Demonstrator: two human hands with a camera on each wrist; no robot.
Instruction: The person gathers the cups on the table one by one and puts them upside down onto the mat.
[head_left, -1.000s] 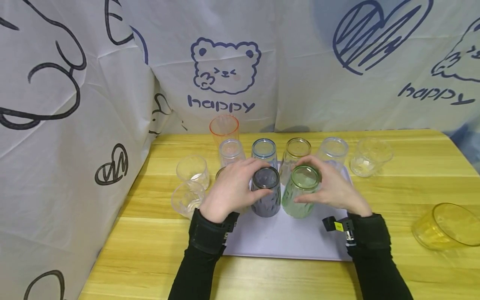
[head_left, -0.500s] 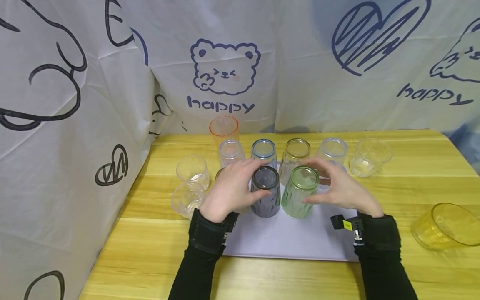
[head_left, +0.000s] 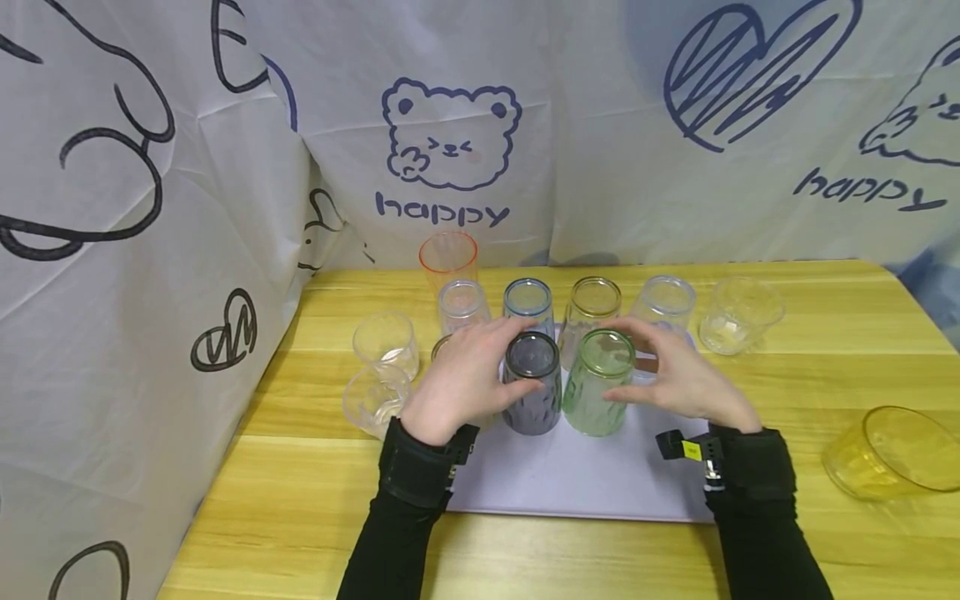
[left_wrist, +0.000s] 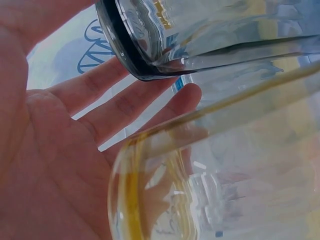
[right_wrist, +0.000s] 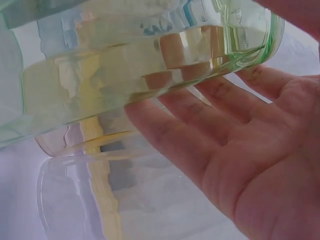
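In the head view my left hand (head_left: 463,382) reaches around an upturned dark grey glass (head_left: 531,400), thumb in front and fingers behind. My right hand (head_left: 678,375) holds an upturned green glass (head_left: 596,404) the same way, its thumb against the near side. Both glasses stand side by side on a pale lilac tray (head_left: 577,483). In the left wrist view the fingers (left_wrist: 125,107) pass behind the grey glass, beside an amber-rimmed glass (left_wrist: 132,200). The right wrist view has the fingers (right_wrist: 170,135) along the green glass's far side.
Behind them stand an upturned blue-rimmed glass (head_left: 528,298), an amber-rimmed glass (head_left: 596,298) and pale clear glasses (head_left: 667,298). A red-rimmed glass (head_left: 448,254) is at the back. Clear tumblers (head_left: 384,337) sit left, another tumbler (head_left: 738,317) right. A yellow glass (head_left: 885,458) is far right.
My right hand has shifted slightly right, then a little back left toward the green glass, whose top has moved slightly left. The left hand has stayed at the grey glass.
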